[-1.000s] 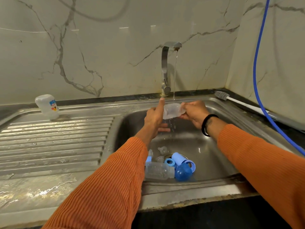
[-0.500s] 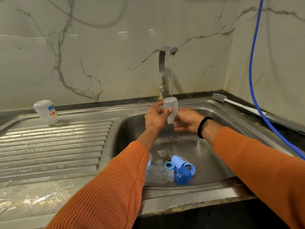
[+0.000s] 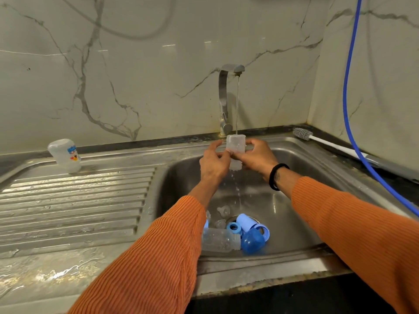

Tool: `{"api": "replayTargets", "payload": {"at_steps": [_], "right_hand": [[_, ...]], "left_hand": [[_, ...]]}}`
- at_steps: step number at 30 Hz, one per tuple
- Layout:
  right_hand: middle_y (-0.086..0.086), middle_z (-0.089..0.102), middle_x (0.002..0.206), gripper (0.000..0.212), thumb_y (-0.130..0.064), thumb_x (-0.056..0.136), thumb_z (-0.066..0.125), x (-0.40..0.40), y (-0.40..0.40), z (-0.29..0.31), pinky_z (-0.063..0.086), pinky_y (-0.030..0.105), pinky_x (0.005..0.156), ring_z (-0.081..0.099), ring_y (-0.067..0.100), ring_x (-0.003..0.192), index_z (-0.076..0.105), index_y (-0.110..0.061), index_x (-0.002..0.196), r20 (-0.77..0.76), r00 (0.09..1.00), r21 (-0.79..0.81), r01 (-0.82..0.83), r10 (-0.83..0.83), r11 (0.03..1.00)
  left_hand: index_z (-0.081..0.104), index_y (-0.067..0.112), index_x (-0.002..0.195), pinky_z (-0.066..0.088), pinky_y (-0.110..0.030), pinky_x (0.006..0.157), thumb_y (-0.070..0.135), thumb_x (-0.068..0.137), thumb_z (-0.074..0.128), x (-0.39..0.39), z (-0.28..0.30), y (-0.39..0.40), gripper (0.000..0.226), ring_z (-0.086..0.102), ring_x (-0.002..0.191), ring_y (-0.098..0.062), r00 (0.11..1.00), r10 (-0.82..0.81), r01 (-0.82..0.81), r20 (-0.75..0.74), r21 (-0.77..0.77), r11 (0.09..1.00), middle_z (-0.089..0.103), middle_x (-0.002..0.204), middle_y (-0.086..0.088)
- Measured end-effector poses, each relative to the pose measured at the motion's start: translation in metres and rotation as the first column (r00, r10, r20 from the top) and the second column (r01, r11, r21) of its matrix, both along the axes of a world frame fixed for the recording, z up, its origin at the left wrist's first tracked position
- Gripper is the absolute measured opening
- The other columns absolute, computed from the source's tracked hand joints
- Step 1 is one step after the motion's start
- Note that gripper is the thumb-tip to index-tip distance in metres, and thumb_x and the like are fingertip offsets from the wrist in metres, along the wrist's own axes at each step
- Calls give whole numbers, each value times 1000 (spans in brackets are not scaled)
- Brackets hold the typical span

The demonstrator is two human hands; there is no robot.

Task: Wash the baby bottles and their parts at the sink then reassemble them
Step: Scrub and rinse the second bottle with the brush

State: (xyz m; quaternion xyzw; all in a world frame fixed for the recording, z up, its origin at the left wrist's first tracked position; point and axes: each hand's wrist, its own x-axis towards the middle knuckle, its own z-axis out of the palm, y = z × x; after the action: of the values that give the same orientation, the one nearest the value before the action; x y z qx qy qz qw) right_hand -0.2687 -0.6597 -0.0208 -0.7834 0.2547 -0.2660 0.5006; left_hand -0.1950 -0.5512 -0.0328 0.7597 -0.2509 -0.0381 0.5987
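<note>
A clear bottle stands upside down under the tap's thin stream, water running off it into the steel sink. My left hand grips its left side and my right hand grips its right side. On the sink floor lie another clear bottle, a blue dome cap, a blue collar ring, a pale blue cap and clear teats. My left sleeve hides part of that pile.
A third bottle with a printed label stands upside down at the back of the ribbed drainboard. A bottle brush lies on the right rim. A blue hose hangs down the right wall. The near counter is wet.
The bottle went from lying sideways between my hands to standing bottom-up under the stream. My right hand came up from below to grip its side.
</note>
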Motion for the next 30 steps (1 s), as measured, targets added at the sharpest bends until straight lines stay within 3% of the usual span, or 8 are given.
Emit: {"api": "replayTargets", "payload": {"at_steps": [6, 10, 16, 19, 21, 24, 27, 30], "right_hand": [[14, 70, 120, 52, -35, 92, 78, 4, 1, 7, 61, 28, 59, 78, 22, 83, 54, -13, 132, 103, 995, 332, -31, -4, 943], [14, 59, 131, 64, -22, 96, 73, 2, 0, 13, 64, 34, 65, 72, 28, 98, 38, -19, 150, 205, 979, 500, -91, -16, 861], [22, 66, 113, 29, -26, 100, 67, -4, -7, 16, 64, 43, 84, 72, 35, 101, 57, -12, 122, 246, 969, 689, -149, -35, 710], [17, 68, 109, 29, -37, 99, 67, 0, -12, 6, 64, 43, 83, 72, 32, 97, 61, -15, 116, 80, 993, 586, 19, -81, 810], [12, 66, 116, 39, -24, 98, 66, 1, -16, -1, 62, 38, 73, 70, 29, 94, 56, -13, 134, -72, 993, 320, 111, -93, 941], [3, 58, 130, 69, -4, 86, 70, -1, -16, -2, 57, 36, 79, 65, 25, 107, 46, -23, 148, -171, 985, -35, -39, 32, 999], [3, 66, 127, 66, -13, 84, 81, -3, -6, 1, 56, 34, 86, 64, 17, 109, 52, -22, 143, -173, 963, -66, -219, 205, 973], [3, 70, 123, 59, -28, 85, 84, -1, -3, 0, 57, 35, 89, 67, 17, 109, 57, -21, 137, -96, 977, -24, -191, 188, 981]], "left_hand": [[58, 23, 141, 61, -45, 92, 37, 105, 52, -1, 1, 4, 38, 68, 113, -27, 1000, -18, 18, -1, -37, 999, 67, 131, -10], [60, 22, 137, 64, -41, 83, 45, 102, 57, 0, -1, 3, 42, 74, 96, -23, 996, -55, 53, -63, -34, 998, 72, 118, -11], [62, 16, 132, 65, -36, 78, 36, 95, 72, 2, 0, 2, 43, 77, 85, -18, 987, -22, 2, -160, -120, 993, 75, 111, -12], [61, 18, 136, 60, -36, 93, 30, 94, 73, 1, 3, 3, 45, 70, 104, -17, 998, 47, -45, 37, -64, 997, 69, 126, -6], [61, 20, 137, 56, -36, 101, 23, 95, 73, -3, 4, 3, 44, 64, 113, -18, 991, 41, -37, 131, -33, 999, 63, 134, -4], [59, 25, 139, 54, -44, 104, 18, 94, 72, -5, 3, 0, 47, 61, 122, -25, 979, 5, -2, 206, -15, 1000, 60, 139, -6], [52, 30, 143, 58, -47, 98, 16, 94, 72, -7, 7, 0, 55, 61, 123, -26, 980, -1, 7, 198, -29, 1000, 59, 139, -8], [50, 28, 146, 60, -44, 94, 17, 94, 73, -6, 9, 1, 58, 64, 119, -25, 987, 15, -5, 160, -63, 998, 62, 136, -8]]}}
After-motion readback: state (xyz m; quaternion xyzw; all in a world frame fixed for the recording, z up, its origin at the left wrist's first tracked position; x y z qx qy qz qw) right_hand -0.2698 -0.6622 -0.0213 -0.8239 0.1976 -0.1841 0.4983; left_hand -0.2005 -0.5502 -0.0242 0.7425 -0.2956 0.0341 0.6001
